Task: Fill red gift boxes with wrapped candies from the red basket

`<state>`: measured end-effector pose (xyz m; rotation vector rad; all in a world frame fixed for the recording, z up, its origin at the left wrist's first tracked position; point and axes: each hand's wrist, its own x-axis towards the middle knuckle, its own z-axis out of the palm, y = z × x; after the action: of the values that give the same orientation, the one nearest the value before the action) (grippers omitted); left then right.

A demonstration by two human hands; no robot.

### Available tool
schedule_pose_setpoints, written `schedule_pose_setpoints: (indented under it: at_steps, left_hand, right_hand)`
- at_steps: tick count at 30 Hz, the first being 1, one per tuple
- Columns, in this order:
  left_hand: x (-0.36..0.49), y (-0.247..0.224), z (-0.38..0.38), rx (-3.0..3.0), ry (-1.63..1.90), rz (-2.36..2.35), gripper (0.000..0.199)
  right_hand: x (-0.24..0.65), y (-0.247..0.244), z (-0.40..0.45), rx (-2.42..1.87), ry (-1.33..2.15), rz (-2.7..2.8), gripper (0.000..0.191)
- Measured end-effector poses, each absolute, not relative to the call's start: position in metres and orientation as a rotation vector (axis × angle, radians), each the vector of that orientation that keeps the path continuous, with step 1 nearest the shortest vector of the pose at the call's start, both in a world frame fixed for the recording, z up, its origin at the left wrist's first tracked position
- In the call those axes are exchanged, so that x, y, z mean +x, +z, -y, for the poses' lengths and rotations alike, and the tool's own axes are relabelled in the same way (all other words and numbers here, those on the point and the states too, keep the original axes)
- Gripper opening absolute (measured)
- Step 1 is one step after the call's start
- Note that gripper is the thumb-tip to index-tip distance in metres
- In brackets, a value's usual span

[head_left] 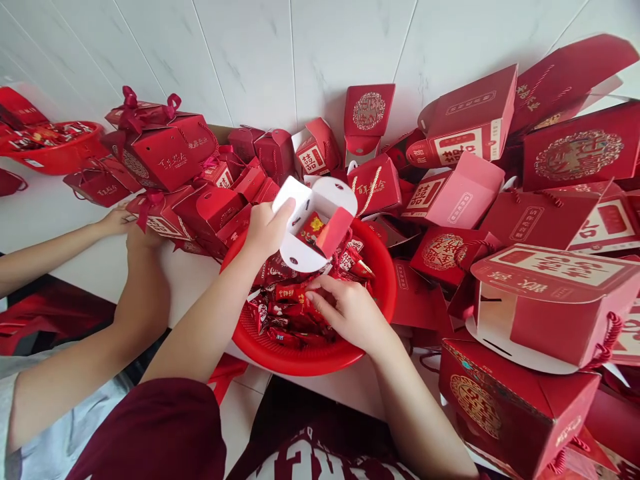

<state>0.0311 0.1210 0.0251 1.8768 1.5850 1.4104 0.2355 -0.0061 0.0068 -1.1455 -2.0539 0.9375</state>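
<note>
My left hand point(267, 227) grips the near-left flap of a small open gift box point(295, 230), white inside, tilted over the basket. Red and yellow packets point(316, 228) show in the box. Below it stands a round red plastic basket point(384, 293) with many red-wrapped candies point(287, 310). My right hand point(345, 308) is inside the basket on the right, its thumb and fingers closed together over the candies; whatever they pinch is too small to make out.
Red boxes, some open, are heaped along the right point(530, 280) and the wall. Ribboned boxes point(165, 153) stand at the left, near another person's hands point(117, 220). A second red basket point(60, 157) of candies sits far left.
</note>
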Motion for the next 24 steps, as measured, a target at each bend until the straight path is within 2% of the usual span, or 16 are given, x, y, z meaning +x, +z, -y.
schedule_pose_setpoints:
  at_steps: [4,7,11,14,20,24]
  left_hand:
    - [0.025,0.02,-0.132,1.545,1.672,-1.673,0.046]
    - [0.023,0.021,-0.135,1.516,1.692,-1.696,0.047]
    - [0.028,0.027,-0.13,1.65,1.58,-1.738,0.05]
    - [0.035,0.028,-0.127,1.692,1.618,-1.692,0.053]
    - [0.04,0.024,-0.125,1.753,1.723,-1.603,0.053]
    - [0.036,0.018,-0.128,1.691,1.888,-1.545,0.052]
  right_hand:
    - [0.258,0.01,-0.004,-1.284,0.636,1.988,0.021]
    - [0.271,0.005,-0.018,-1.458,0.427,1.982,0.034]
    - [0.256,-0.002,-0.03,-1.98,0.475,2.23,0.053]
    - [0.24,-0.004,-0.033,-2.144,0.487,2.248,0.06]
    - [0.248,-0.005,-0.032,-2.023,0.564,2.281,0.053]
    - [0.261,-0.009,-0.024,-1.575,0.765,2.117,0.048]
